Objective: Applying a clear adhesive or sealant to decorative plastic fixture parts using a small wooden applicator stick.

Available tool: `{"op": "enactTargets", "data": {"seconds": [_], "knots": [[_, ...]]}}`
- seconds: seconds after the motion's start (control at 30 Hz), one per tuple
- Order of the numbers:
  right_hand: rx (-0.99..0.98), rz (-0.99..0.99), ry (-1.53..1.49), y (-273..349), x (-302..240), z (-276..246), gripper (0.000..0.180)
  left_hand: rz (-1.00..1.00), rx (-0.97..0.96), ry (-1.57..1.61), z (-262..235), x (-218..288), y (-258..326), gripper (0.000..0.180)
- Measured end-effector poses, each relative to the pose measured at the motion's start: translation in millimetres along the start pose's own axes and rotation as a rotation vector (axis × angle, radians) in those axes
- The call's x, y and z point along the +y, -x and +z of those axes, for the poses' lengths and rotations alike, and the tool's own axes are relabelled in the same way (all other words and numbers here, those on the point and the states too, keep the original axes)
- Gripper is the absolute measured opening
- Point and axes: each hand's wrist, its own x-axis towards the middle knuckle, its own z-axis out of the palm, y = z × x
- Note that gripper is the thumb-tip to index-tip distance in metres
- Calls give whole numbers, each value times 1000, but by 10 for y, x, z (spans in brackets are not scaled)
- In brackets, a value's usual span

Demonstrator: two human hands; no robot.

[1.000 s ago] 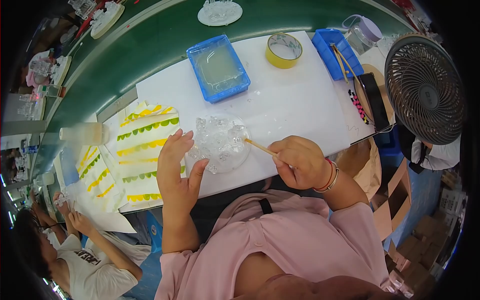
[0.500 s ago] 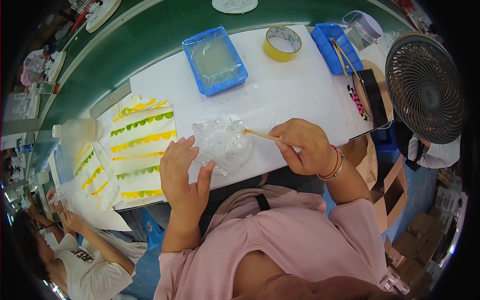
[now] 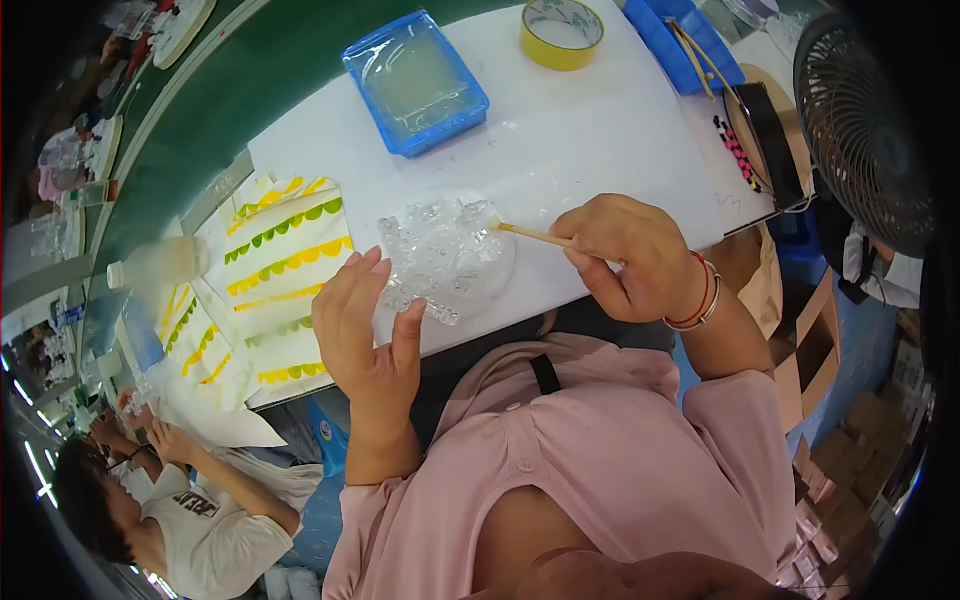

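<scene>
On the white work surface lies a round white plate-like piece (image 3: 495, 285) crowded with small clear, glossy pieces (image 3: 440, 250). My right hand (image 3: 630, 260) pinches a thin wooden stick (image 3: 540, 236), its tip touching the clear pieces at their right edge. My left hand (image 3: 365, 335) is at the left side of the plate, fingers spread and thumb apart, with nothing visible between them. The left thumb is close to a clear piece at the near edge; I cannot tell whether they touch.
Beyond stands a blue tray (image 3: 470, 118) under clear film, with yellow tape (image 3: 560, 55) beside it. A blue basket (image 3: 660, 40) holds wooden sticks. Patterned cloth (image 3: 285, 260) and a cloudy bottle (image 3: 165, 262) lie left. A fan (image 3: 865, 130) stands right; another person (image 3: 200, 500) sits left.
The whole view has shifted, with the tray, tape and fan now higher in it. The stick's tip stays at the right edge of the clear pieces, and the left hand keeps its spread shape.
</scene>
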Motion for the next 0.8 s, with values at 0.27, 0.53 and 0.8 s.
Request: {"op": "enactTargets", "data": {"seconds": [0.27,0.53,0.8], "knots": [[14,14,-4,95,-97,23,24,-7,21,-9,3,-16,22,35],[-8,-4,-29,215,-207,123,24,6,24,-9,6,-22,18,34],[1,48,-101,231,-219,157,25,15,15,-2,-10,-17,7,32]]}}
